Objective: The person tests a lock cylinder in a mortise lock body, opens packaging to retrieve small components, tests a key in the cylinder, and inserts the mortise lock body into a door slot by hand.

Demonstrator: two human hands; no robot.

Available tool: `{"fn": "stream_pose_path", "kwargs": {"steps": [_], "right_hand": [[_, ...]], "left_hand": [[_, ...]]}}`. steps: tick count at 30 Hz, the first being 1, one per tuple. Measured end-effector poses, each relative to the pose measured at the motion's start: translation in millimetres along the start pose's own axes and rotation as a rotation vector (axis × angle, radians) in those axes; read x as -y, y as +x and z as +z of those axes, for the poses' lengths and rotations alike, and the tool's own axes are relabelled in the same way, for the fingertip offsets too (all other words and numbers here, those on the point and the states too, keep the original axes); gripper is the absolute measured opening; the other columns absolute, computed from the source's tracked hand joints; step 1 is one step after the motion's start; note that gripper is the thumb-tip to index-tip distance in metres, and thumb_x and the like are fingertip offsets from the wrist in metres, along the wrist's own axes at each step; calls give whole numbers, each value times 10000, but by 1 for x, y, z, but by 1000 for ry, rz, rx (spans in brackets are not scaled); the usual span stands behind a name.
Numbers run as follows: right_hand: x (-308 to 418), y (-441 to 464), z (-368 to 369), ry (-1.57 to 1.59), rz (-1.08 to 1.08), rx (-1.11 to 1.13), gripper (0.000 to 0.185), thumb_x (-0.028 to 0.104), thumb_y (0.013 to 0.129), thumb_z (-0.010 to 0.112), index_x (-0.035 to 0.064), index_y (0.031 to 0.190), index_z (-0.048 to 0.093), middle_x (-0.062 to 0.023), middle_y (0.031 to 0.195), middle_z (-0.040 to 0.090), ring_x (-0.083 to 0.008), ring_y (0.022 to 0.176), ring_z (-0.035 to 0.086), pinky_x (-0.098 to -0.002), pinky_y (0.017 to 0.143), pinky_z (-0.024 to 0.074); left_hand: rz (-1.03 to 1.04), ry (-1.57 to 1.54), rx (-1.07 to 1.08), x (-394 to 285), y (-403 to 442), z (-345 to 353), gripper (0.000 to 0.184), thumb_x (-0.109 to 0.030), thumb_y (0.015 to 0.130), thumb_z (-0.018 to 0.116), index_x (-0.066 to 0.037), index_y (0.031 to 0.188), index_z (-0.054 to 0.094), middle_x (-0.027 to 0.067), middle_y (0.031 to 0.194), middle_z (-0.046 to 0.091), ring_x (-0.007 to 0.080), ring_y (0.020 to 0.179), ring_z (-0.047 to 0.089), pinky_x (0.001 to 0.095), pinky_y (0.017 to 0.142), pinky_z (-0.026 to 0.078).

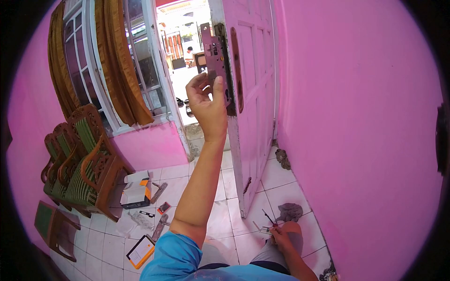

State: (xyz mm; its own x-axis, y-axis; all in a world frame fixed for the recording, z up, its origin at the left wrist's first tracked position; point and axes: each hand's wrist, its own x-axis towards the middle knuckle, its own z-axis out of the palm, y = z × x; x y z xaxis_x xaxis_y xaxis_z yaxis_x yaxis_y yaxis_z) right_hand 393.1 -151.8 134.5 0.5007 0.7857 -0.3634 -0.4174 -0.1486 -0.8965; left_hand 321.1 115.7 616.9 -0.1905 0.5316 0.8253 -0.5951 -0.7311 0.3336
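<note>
My left hand (207, 100) is raised at the edge of the pink door (253, 107), its thumb and fingers closed on a mortise lock (215, 56). The lock stands upright, beside the dark slot in the door's edge; I cannot tell whether any of it is inside. A long oval opening (237, 70) shows in the door's face. Low over my lap, my right hand (281, 236) is closed around a thin dark tool (268, 217) that looks like a screwdriver. A small metal piece (264, 230) shows beside those fingers, its kind unclear.
On the tiled floor at left lie an open box (136, 193), two handle plates (159, 192), a plastic bag (140, 219) and an orange-edged box (140, 251). Carved chairs (89, 164) stand beneath the window. A grey cloth (290, 212) lies near the right wall. Outside sits a person (189, 57).
</note>
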Motion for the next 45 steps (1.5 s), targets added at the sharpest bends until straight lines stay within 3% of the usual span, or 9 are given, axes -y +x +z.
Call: {"fn": "stream_pose_path", "kwargs": {"steps": [4, 15, 22, 28, 31, 34, 40, 43, 45], "right_hand": [[0, 2, -1, 29, 23, 14, 182, 262, 997, 646, 103, 923, 600, 21, 613, 480, -85, 459, 391, -260, 433, 278], [-16, 17, -8, -73, 9, -7, 192, 261, 1003, 638, 91, 936, 581, 10, 622, 486, -90, 463, 405, -268, 429, 283], [5, 4, -1, -32, 36, 20, 186, 262, 1006, 635, 88, 963, 586, 15, 646, 487, -79, 477, 401, -262, 432, 279], [-3, 13, -6, -68, 7, 13, 196, 273, 1004, 641, 89, 966, 586, 23, 663, 481, -72, 492, 395, -255, 436, 278], [-8, 17, -7, -89, 10, 16, 196, 274, 1003, 642, 93, 959, 582, 25, 658, 476, -72, 489, 393, -253, 436, 279], [-10, 17, -5, -48, 21, 26, 196, 272, 1001, 645, 98, 946, 573, 25, 651, 473, -73, 480, 396, -253, 433, 276], [-7, 20, -5, -41, 32, 50, 212, 280, 1002, 644, 108, 918, 554, 26, 637, 465, -78, 464, 399, -262, 424, 274], [-3, 17, -5, -48, 42, 49, 220, 287, 1004, 640, 107, 912, 552, 24, 638, 470, -82, 457, 402, -267, 420, 276], [-4, 15, -5, -53, 51, 35, 222, 289, 1004, 638, 106, 912, 553, 23, 639, 472, -84, 454, 403, -268, 418, 276]], "left_hand": [[-33, 24, -11, 10, -1, 0, 417, -123, 929, 754, -29, 1235, 488, 85, 1129, 600, 147, 1066, 577, 260, 899, 497], [53, 224, -51, 37, 1, 12, 453, -186, 943, 743, 21, 1292, 540, 83, 1146, 614, 117, 942, 567, 262, 803, 493], [121, 272, -23, 50, 1, 12, 377, -170, 952, 723, 44, 1239, 606, 92, 1128, 657, 90, 877, 557, 246, 764, 476], [156, 330, -78, 52, -2, 20, 359, -166, 950, 723, 40, 1225, 621, 68, 1127, 631, 96, 909, 542, 257, 767, 447], [130, 338, -68, 49, -2, 21, 318, -170, 964, 687, -2, 1228, 636, 76, 1179, 575, 147, 1001, 542, 288, 796, 434], [189, 497, -103, 47, -2, 23, 322, -191, 962, 692, -16, 1228, 645, 71, 1180, 562, 137, 994, 535, 285, 783, 429], [88, 398, -96, 50, 2, 22, 295, -222, 969, 699, -25, 1187, 679, 37, 1164, 567, 94, 978, 542, 256, 800, 427], [86, 287, -78, 61, 5, 16, 296, -186, 982, 679, -28, 1230, 648, 42, 1179, 573, 91, 988, 545, 251, 810, 449], [-44, 152, 43, 58, 11, 8, 334, -151, 988, 664, -25, 1290, 592, 58, 1196, 580, 96, 1038, 556, 251, 842, 475]]}}
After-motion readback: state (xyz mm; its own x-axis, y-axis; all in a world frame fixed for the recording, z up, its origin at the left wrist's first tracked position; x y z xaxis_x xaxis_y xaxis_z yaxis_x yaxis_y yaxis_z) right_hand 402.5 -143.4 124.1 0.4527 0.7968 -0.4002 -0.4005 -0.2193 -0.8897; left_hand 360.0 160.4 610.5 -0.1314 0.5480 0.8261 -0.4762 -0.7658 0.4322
